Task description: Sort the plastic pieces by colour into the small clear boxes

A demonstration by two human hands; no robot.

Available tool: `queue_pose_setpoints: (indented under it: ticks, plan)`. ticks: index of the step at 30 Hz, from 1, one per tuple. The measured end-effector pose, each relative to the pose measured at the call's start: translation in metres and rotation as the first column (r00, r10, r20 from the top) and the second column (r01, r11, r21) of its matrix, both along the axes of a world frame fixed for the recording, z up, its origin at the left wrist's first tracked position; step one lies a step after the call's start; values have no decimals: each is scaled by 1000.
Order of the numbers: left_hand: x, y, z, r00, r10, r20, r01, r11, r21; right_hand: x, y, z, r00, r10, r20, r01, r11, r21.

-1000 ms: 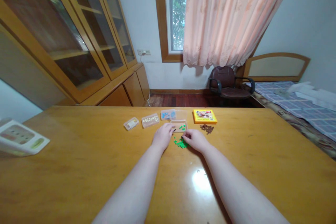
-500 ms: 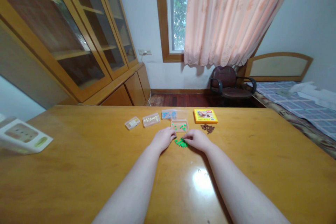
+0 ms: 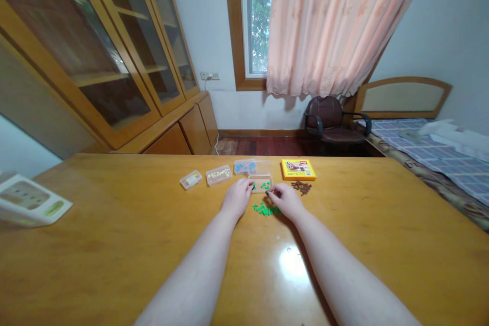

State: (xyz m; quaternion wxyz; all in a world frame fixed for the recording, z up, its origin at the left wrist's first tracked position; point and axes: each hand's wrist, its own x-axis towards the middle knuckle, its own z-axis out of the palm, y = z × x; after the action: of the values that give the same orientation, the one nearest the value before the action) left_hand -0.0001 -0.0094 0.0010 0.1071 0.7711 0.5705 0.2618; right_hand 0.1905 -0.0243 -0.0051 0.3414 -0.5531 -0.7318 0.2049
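A small clear plastic box point(image 3: 261, 177) with several green pieces in it stands between my two hands. My left hand point(image 3: 238, 196) is at the box's left side, its fingers bent and closed by the rim; whether a small piece is in them is hidden. At the near right corner of the box is my right hand point(image 3: 284, 199), thumb and fingers pinched together; what they hold, if anything, is too small to make out. A pile of small green pieces point(image 3: 264, 209) lies on the table just in front of the box, partly beside my right hand.
Behind stand a clear box of blue pieces point(image 3: 245, 166), a box of cream pieces point(image 3: 219, 175) and a small clear case point(image 3: 191, 180). To the right are a yellow box point(image 3: 298, 169) and a brown pile point(image 3: 301, 187). A white holder point(image 3: 32, 199) stands at the table's left.
My right hand has moved up from the green pile to the near edge of the clear box. My left hand has shifted slightly forward to the box's left side.
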Motion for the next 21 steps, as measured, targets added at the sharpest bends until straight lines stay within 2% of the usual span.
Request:
queue_pose_setpoints:
  ticks: [3,7,13,17,21]
  plan:
    - [-1,-1,1,999,-37,-29,36,999,-16,1,1,-1,996,-72,-47,74,996,42]
    - [-3,-8,8,982,-151,-113,145,988,-53,3,3,-3,986,-140,-90,145,988,57]
    - [0,-12,11,977,-105,-185,98,994,-46,3,2,0,983,-167,-78,169,985,29]
    - [0,-10,6,975,-156,-161,139,984,-109,3,1,2,978,-183,-98,187,982,31]
    - [-2,-8,2,973,-181,-140,167,981,-103,3,1,2,985,-157,-76,161,986,42]
